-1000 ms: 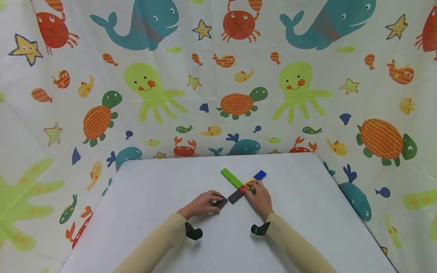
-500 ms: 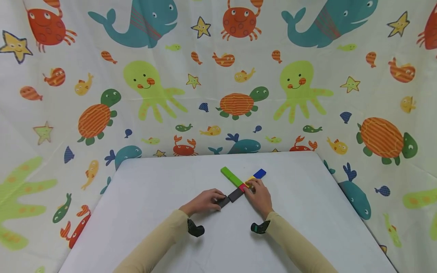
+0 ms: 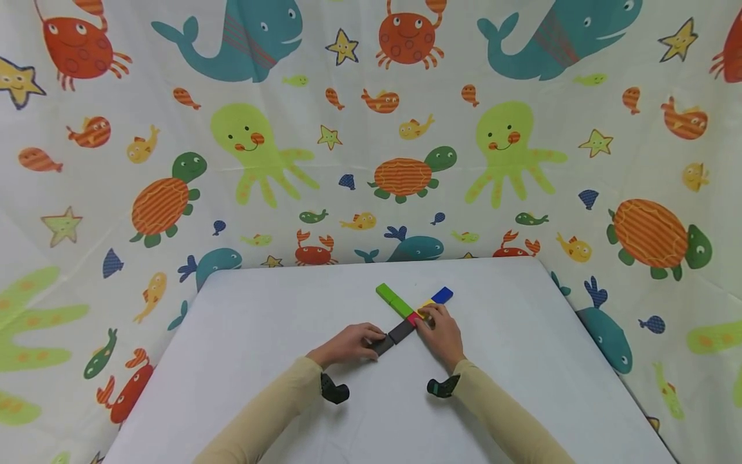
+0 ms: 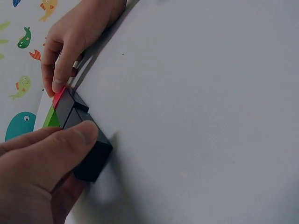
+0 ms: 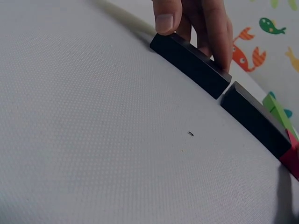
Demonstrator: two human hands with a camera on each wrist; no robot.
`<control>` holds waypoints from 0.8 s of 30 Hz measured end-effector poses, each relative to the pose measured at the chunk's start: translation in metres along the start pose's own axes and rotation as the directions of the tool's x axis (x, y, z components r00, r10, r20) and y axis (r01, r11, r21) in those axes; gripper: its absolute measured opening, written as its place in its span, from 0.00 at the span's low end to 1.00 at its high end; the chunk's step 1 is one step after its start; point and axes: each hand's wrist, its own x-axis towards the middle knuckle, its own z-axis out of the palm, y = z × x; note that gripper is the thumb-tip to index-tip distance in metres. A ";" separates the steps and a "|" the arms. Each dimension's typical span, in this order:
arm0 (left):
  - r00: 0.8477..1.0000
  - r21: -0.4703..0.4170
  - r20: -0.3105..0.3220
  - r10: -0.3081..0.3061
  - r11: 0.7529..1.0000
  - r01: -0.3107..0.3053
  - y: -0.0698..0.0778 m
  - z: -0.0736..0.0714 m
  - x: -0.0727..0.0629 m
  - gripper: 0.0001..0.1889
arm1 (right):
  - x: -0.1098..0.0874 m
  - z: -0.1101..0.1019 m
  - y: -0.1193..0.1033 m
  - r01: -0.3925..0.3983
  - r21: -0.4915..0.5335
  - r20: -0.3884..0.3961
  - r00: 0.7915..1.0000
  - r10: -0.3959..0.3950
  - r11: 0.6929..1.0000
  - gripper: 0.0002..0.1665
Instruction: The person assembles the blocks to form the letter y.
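Note:
My left hand (image 3: 350, 343) pinches a black block (image 5: 189, 63) between thumb and fingers, low over or on the white tabletop. The far end of that block sits close to a second black block (image 3: 402, 331), with a thin gap in the right wrist view. A red block (image 4: 59, 97) adjoins the second black block. My right hand (image 3: 444, 336) holds the red block with thumb and fingertips. Its fingers partly cover a yellow block (image 3: 427, 303), with a blue block (image 3: 443, 294) beyond. Green blocks (image 3: 394, 301) run end to end from the red block to the upper left.
The white table (image 3: 278, 309) reaches back to a curtain (image 3: 348, 142) printed with sea animals. A dark wrist camera (image 3: 334, 389) hangs at the left cuff, another wrist camera (image 3: 443, 387) at the right cuff.
My left hand has moved slightly right and away from me with the black block, narrowing the gap to the second black block. The right hand has stayed in place.

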 end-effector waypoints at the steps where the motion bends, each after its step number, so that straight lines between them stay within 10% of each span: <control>1: 1.000 0.002 0.000 -0.003 1.000 0.003 0.000 0.000 0.000 0.24 | 0.000 0.000 0.000 0.000 0.000 -0.001 1.000 0.000 1.000 0.19; 24: 1.000 0.007 -0.006 -0.011 1.000 0.011 0.002 0.004 0.005 0.24 | 0.000 -0.002 -0.001 -0.003 0.011 0.005 1.000 0.003 1.000 0.19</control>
